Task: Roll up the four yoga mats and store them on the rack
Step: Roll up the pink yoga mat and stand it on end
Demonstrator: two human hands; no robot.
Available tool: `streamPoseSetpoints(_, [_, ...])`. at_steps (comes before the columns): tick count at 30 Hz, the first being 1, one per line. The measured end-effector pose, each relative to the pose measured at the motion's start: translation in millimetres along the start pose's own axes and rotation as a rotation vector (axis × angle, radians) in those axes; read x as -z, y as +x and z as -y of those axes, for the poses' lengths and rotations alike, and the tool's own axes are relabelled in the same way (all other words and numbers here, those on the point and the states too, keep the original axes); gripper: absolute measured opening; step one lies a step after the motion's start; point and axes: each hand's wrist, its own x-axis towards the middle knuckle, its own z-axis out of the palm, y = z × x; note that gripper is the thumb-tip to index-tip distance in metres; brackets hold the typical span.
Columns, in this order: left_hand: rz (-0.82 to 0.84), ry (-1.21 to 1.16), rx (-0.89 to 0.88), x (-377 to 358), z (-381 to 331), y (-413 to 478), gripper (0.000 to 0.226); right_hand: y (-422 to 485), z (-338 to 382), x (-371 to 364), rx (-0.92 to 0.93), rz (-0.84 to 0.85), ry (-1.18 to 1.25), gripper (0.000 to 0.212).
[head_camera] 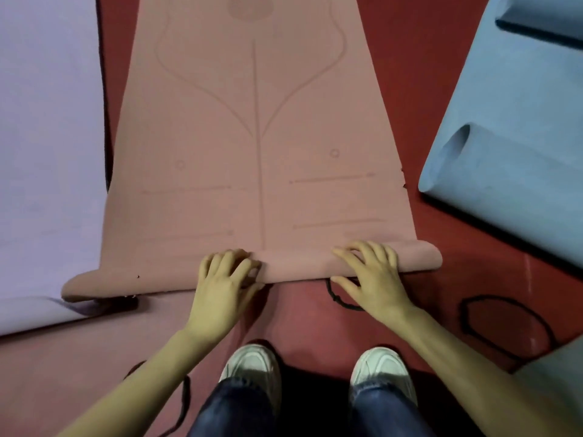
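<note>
Beneath you is one smooth red floor (410, 74), and on it you can count three mats for certain. The pink mat (252, 184) lies straight ahead of you, nearly all of it flat. It is matte and faintly printed with a centre line, curved guide lines and small circles. Only its near end is turned into a low, soft roll (299, 263). One plain lavender mat (47, 152) lies flat on your left, its edge just beside the pink one. One blue mat (520, 121) lies on your right, well apart, with its ends curled into loose tubes. A pale grey-blue corner (561, 373) shows at lower right; you cannot tell whether it is a fourth mat. Your left hand (224, 282) has its fingers curled over the roll near the middle. Your right hand (375, 275) arches over it, fingers spread on top and thumb on the near side, so both hands grip the roll. You have two white shoes, one left (252, 364) and one right (383, 367). Three thin black cords lie about: a knotted cord (340, 299) under your right hand, a looped cord (504, 323) to the right, and a trailing cord (184, 398) at lower left.
</note>
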Motion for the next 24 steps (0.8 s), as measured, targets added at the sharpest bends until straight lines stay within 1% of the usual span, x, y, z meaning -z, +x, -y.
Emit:
streamPoseSetpoints(3, [-0.004,-0.172,0.116,-10,-4,-12,0.035,-16,8,-11,-0.047,-0.048,0.065,0.041])
streamPoseSetpoints(5, [0.030,-0.198,0.159,-19,-5,-25,0.037,-29,14,-18,-0.027,-0.055,0.064,0.037])
streamPoseSetpoints(11, [0.076,-0.206,0.147,-28,-3,-44,0.035,-40,12,-26,0.042,-0.077,0.043,0.029])
streamPoseSetpoints(15, [0.115,-0.244,0.180,-25,-3,-41,0.027,-43,3,-24,0.091,-0.006,0.017,0.027])
streamPoseSetpoints(18, [0.194,-0.409,0.212,-18,1,-40,0.032,-53,0,-17,0.054,0.033,0.043,0.024])
streamPoseSetpoints(20, [0.245,-0.521,0.208,-14,3,-40,0.042,-63,-1,-14,0.025,0.036,0.048,0.023])
streamPoseSetpoints(22, [0.270,-0.568,0.199,-14,2,-45,0.050,-69,-1,-14,0.004,0.045,0.047,0.023])
streamPoseSetpoints(24, [0.240,-0.553,0.202,-18,1,-51,0.043,-66,-3,-14,-0.010,0.066,0.076,0.020])
